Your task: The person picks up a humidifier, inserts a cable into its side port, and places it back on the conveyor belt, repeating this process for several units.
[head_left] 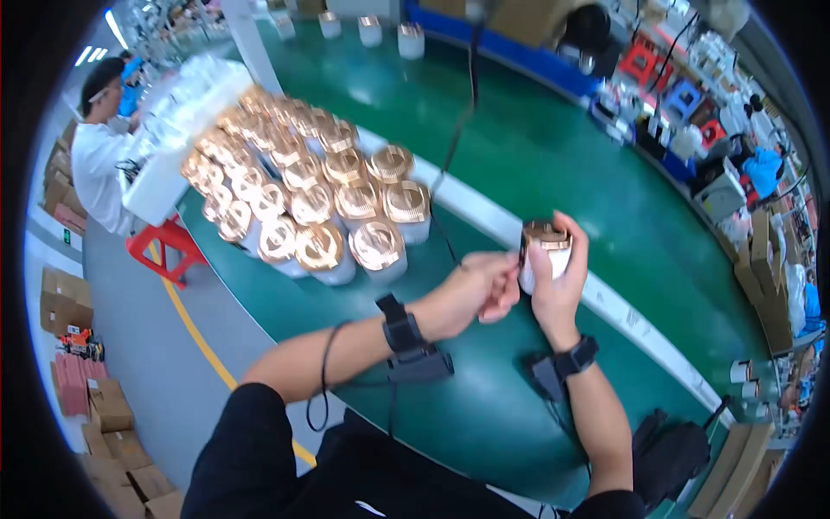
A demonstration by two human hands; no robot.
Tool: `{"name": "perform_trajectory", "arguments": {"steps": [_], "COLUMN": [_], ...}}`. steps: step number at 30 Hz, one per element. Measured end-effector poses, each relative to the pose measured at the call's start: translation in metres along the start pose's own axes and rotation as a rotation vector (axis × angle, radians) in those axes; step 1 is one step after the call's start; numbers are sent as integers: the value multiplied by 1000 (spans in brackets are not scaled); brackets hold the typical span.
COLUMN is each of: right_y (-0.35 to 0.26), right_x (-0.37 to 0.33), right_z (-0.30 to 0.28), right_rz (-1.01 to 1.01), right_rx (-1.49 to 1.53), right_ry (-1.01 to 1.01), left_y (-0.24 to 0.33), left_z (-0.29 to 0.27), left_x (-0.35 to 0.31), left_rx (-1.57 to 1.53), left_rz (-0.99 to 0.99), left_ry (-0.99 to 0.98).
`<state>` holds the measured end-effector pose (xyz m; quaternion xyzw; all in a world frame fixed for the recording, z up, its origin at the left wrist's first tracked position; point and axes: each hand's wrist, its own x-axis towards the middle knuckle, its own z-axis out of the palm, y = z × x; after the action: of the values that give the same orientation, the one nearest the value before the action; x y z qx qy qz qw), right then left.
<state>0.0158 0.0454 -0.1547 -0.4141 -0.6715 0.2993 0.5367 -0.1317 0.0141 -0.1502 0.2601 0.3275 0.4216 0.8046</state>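
Note:
Upright over the green bench, a white cylindrical jar with a shiny copper-coloured top (558, 259) is wrapped by the fingers of my right hand (558, 290). My left hand (488, 285) is closed beside it, fingertips pinched against the jar's left side where a dark strip shows. What those fingers hold, if anything, is too small to make out. To the left, several similar jars (378, 246) with ribbed copper tops stand packed in rows. Both wrists carry black straps with small dark boxes.
A white rail (635, 323) divides my bench from a green surface (553, 156) beyond, where more jars (411, 41) stand far off. A black cable (458, 130) hangs near the rows. At left sits a person (104, 147) by a red stool (164, 251). A black bag (670, 454) lies lower right.

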Motion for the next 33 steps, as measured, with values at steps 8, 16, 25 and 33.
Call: {"name": "perform_trajectory", "arguments": {"steps": [8, 16, 25, 33], "right_y": [-1, 35, 18, 21], "right_x": [29, 50, 56, 43], "right_z": [-73, -137, -141, -89], "right_rz": [-71, -125, -323, 20], "right_rx": [-199, -641, -801, -3], "right_ry": [411, 439, 643, 235], "left_y": [4, 12, 12, 6], "left_z": [4, 14, 30, 31], "left_x": [-42, -24, -9, 9], "left_rx": [-77, -162, -79, -81], "left_rz": [151, 31, -4, -18], "left_ry": [34, -13, -4, 2]}}
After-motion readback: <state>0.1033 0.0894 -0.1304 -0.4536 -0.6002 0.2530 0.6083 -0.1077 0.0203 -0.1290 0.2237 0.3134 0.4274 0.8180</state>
